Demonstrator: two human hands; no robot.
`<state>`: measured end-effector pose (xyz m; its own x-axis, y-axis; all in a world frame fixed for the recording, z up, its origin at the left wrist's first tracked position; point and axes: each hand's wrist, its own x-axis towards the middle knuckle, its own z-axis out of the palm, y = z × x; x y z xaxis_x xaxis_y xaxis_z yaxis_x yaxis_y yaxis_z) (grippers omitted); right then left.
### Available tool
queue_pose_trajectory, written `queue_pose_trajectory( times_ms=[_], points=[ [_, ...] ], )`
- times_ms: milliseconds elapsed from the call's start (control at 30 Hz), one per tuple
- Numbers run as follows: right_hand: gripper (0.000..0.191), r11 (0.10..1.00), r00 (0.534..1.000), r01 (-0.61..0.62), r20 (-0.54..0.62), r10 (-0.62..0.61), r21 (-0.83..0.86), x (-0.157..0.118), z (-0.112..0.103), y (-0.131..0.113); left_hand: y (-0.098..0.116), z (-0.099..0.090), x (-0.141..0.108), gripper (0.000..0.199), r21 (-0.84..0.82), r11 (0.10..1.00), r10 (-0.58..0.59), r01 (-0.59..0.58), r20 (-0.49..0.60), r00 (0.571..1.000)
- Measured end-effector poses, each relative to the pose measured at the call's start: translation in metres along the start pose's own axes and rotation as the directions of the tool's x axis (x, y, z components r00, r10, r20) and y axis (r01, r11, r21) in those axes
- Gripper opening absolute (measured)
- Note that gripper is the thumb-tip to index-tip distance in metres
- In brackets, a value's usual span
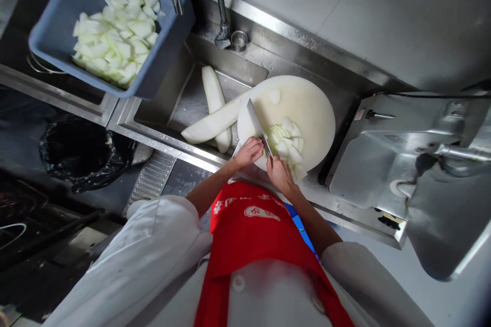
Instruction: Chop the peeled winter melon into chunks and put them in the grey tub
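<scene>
My right hand (279, 172) is closed round the handle of a kitchen knife (256, 121), whose broad blade points up and left over the round white cutting board (316, 107). On the board's near left edge my left hand (249, 152) has its fingers curled close beside the blade. It presses on a piece of pale peeled gourd, mostly hidden under the fingers. Right of the blade lies a heap of cut gourd slices (293, 145); one slice (275, 96) lies apart farther back. A long peeled gourd piece (215, 123) reaches to the board's left edge, crossing another gourd piece (215, 92).
The board rests over a steel sink (187, 97). A blue-grey tub (161, 56) full of cut gourd stands at upper left, near a tap (220, 0) and small strainer cup (239, 41). A black-lined bin (84, 153) is lower left; a steel machine (383, 158) stands right.
</scene>
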<state>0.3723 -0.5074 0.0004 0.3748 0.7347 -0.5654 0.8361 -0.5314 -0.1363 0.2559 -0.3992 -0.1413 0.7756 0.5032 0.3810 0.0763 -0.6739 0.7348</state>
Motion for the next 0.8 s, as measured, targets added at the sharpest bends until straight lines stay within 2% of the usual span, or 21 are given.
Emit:
queue_pose_trajectory(
  times_ms=[100,200,267,333,400,433,500,567,600,633,700,767,800],
  points=[
    [0.029,0.998,0.994,0.064,-0.089,-0.064,-0.001,-0.019,-0.019,0.02,0.009,0.002,0.004,0.024,0.025,0.998,-0.053,0.053,-0.015,0.998],
    [0.029,0.996,0.956,0.093,-0.278,-0.093,-0.016,-0.046,-0.034,0.042,0.023,-0.004,0.005,0.023,0.037,0.995,-0.092,0.095,-0.093,0.991],
    [0.027,0.99,0.883,0.139,-0.451,-0.128,-0.008,-0.063,-0.036,0.055,0.038,-0.017,0.005,0.02,0.052,0.988,-0.127,0.144,-0.249,0.96],
    [0.025,0.981,0.776,0.195,-0.61,-0.162,-0.012,-0.074,-0.034,0.065,0.054,-0.041,0.006,0.016,0.073,0.98,-0.133,0.183,-0.442,0.887],
    [0.023,0.973,0.677,0.229,-0.712,-0.187,-0.038,-0.08,-0.031,0.071,0.072,-0.071,0.01,0.012,0.135,0.977,-0.058,0.163,-0.57,0.819],
    [0.021,0.969,0.642,0.239,-0.74,-0.201,-0.055,-0.081,-0.029,0.072,0.081,-0.086,0.013,0.012,0.185,0.975,0.011,0.121,-0.587,0.809],
    [0.018,0.961,0.597,0.258,-0.766,-0.236,-0.095,-0.079,-0.027,0.069,0.099,-0.112,0.021,0.016,0.292,0.956,0.182,-0.024,-0.525,0.831],
    [0.017,0.95,0.585,0.284,-0.76,-0.282,-0.134,-0.074,-0.029,0.059,0.117,-0.131,0.029,0.026,0.368,0.913,0.317,-0.175,-0.372,0.872],
    [0.017,0.941,0.589,0.301,-0.746,-0.309,-0.153,-0.072,-0.031,0.052,0.125,-0.137,0.032,0.032,0.397,0.891,0.343,-0.221,-0.27,0.9],
    [0.017,0.932,0.599,0.32,-0.726,-0.339,-0.171,-0.068,-0.034,0.042,0.131,-0.141,0.034,0.037,0.428,0.871,0.334,-0.24,-0.157,0.93],
    [0.017,0.909,0.628,0.361,-0.667,-0.401,-0.206,-0.06,-0.042,0.018,0.138,-0.149,0.035,0.046,0.494,0.839,0.228,-0.23,0.065,0.971],
    [0.015,0.888,0.664,0.393,-0.594,-0.454,-0.24,-0.05,-0.051,-0.012,0.134,-0.161,0.03,0.057,0.541,0.818,0.094,-0.195,0.209,0.973],
    [0.013,0.878,0.684,0.405,-0.553,-0.476,-0.255,-0.044,-0.057,-0.03,0.128,-0.17,0.026,0.063,0.555,0.814,0.043,-0.173,0.239,0.97]
  ],
)
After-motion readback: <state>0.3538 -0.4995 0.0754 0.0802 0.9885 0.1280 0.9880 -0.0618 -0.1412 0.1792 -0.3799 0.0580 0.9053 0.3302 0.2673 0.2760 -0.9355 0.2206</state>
